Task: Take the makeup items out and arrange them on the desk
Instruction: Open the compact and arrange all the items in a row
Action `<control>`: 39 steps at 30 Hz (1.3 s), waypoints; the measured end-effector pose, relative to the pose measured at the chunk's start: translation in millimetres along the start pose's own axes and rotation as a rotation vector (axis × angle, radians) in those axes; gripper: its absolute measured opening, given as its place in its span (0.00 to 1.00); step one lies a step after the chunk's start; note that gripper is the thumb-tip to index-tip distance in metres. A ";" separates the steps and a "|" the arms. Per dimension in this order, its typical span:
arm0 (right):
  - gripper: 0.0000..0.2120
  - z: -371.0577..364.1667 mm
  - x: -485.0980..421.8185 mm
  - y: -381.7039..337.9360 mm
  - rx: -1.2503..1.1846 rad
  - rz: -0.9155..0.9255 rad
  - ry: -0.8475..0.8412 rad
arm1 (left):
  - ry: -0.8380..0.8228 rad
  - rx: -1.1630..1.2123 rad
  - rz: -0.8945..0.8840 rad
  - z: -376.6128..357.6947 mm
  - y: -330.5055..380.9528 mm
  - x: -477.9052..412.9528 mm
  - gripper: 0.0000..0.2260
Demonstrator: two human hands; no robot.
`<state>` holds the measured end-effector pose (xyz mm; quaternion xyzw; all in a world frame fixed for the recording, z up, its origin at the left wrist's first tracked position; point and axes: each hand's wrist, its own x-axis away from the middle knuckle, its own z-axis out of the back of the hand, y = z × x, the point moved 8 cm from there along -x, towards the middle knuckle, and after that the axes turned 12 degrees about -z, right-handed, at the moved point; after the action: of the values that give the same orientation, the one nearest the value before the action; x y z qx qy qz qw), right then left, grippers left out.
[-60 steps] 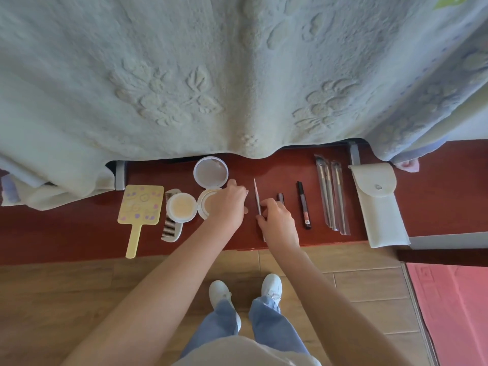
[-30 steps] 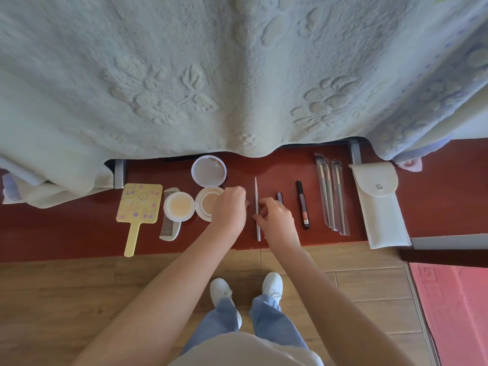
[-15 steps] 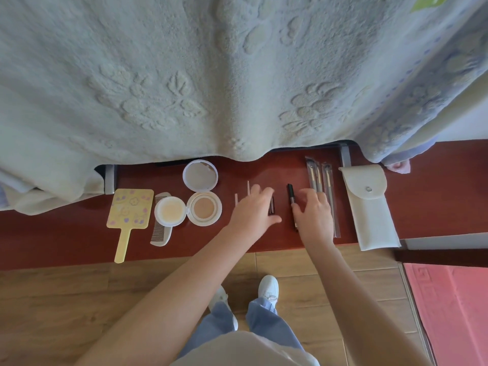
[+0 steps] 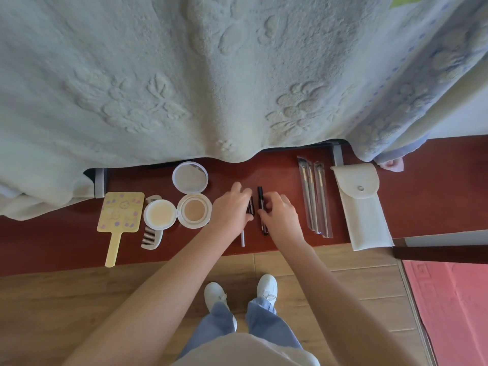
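On the red-brown desk (image 4: 52,241) the makeup lies in a row. My left hand (image 4: 231,208) covers most of a thin white stick (image 4: 242,237) and pinches a small dark tube (image 4: 251,206) between fingers and thumb. My right hand (image 4: 281,216) is just right of it, thumb and curled fingers on a black pen (image 4: 261,202). To the left are an open cushion compact (image 4: 194,210) with its mirror lid (image 4: 190,177), a round cream puff (image 4: 159,214), a comb (image 4: 151,235) and a yellow hand mirror (image 4: 121,212).
Several brushes in clear sleeves (image 4: 314,196) lie right of my hands, then a white snap pouch (image 4: 361,207) at the desk's front edge. A pale embossed blanket (image 4: 211,75) hangs over the back of the desk. Below are wooden floor and a pink mat (image 4: 454,307).
My right hand has moved left from the brushes onto the black pen. My left hand left the cushion compact, crossed over the thin stick and closed on the dark tube.
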<state>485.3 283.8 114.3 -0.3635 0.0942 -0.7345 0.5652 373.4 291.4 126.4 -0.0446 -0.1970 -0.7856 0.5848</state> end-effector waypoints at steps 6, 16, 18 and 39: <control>0.17 -11.8 -0.4 -12.4 -0.026 0.033 -0.020 | 0.015 0.021 0.011 2.4 -12.0 3.5 0.21; 0.17 -11.1 0.7 -10.8 -0.030 0.031 -0.023 | 0.010 0.048 -0.005 0.3 -9.8 4.2 0.24; 0.16 -9.2 1.7 -10.0 -0.050 0.032 -0.025 | 0.002 0.051 0.000 2.4 -9.7 4.4 0.25; 0.18 79.4 -12.6 78.3 0.161 -0.003 0.207 | 0.080 -0.007 -0.414 -20.6 124.4 -45.7 0.26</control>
<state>597.1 289.9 122.9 -0.2393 0.0921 -0.7742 0.5787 507.4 295.5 125.8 0.0262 -0.1760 -0.8908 0.4181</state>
